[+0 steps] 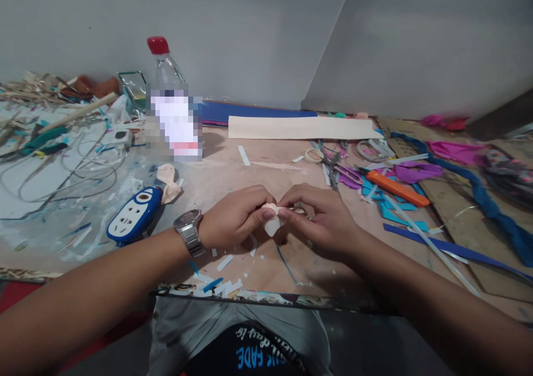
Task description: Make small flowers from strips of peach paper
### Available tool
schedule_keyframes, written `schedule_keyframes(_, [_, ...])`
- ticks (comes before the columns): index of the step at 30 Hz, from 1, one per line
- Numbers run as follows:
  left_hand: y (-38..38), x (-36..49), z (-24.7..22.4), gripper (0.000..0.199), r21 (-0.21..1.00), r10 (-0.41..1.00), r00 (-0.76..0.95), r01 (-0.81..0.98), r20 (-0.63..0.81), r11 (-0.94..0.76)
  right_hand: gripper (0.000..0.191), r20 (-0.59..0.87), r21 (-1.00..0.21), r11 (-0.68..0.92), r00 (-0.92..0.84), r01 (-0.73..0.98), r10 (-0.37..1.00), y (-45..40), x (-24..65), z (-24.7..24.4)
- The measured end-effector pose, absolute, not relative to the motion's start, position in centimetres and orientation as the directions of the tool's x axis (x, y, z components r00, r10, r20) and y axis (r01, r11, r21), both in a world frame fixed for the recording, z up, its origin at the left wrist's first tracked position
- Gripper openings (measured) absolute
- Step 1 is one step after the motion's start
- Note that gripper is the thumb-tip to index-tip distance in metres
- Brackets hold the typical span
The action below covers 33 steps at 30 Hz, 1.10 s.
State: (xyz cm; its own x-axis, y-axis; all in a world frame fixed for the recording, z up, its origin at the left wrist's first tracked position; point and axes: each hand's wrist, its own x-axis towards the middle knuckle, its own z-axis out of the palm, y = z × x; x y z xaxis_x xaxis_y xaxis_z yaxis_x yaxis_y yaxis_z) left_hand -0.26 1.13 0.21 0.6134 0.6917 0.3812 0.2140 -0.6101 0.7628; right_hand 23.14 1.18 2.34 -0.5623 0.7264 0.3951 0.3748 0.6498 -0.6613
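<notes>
Taking the power socket as my landmark, I find green-handled pliers well to its left and farther back. Just beside the socket's far right end sits a pale gathered piece, narrow at its middle like a bow. To the right of the socket I have the left hand, a metal watch at its wrist, thumb and finger pinched on a small pale piece. I judge this pinch works best light and steady, pressed with the fingertips alone so the soft-looking stuff isn't crushed. The small pale piece is right of the socket and well apart from it, caught between the two thumb tips; most of what I see hangs on their near side, and the fingers hide some of it. The right hand, farther right of the socket, pinches it too, the thumbs nearly meeting; I'd match pressure on both sides. Farthest right from the socket, an orange cutter lies by coloured scraps.
</notes>
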Motion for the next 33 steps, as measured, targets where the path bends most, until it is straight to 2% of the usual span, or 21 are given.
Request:
schedule_keyframes(4, [1.13,-0.17,0.12,0.039,0.859,0.764,0.557,0.162,0.327,-0.486,0.017,0.375,-0.744,0.590,-0.536,0.312,0.756,1.15,23.20,2.13])
schedule_keyframes(8, [1.14,-0.12,0.17,0.040,0.934,0.813,0.531,0.107,0.237,-0.342,0.018,0.390,-0.737,0.602,-0.533,0.309,0.751,1.16,23.16,2.23])
schedule_keyframes(15, [1.15,-0.22,0.42,0.035,0.902,0.737,0.614,0.090,0.283,-0.422,0.017,0.395,-0.727,0.605,-0.524,0.325,0.755,1.17,23.13,2.29])
schedule_keyframes(22, [1.08,-0.29,0.40,0.049,0.886,0.663,0.700,0.093,0.267,-0.455,0.022,0.417,-0.726,0.646,-0.596,0.237,0.686,1.29,23.09,2.09])
schedule_keyframes(26, [1.07,-0.13,0.54,0.052,0.898,0.665,0.707,0.096,0.243,-0.430,0.022,0.473,-0.662,0.722,-0.636,0.200,0.610,1.27,23.07,1.81])
schedule_keyframes(30, [1.01,-0.01,0.62,0.052,0.922,0.706,0.678,0.111,0.202,-0.370,0.022,0.482,-0.632,0.744,-0.643,0.215,0.595,1.21,23.09,1.58])
schedule_keyframes(33, [0.96,-0.05,0.63,0.054,0.935,0.729,0.661,0.118,0.177,-0.335,0.021,0.528,-0.565,0.787,-0.624,0.248,0.576,1.28,23.04,1.71])
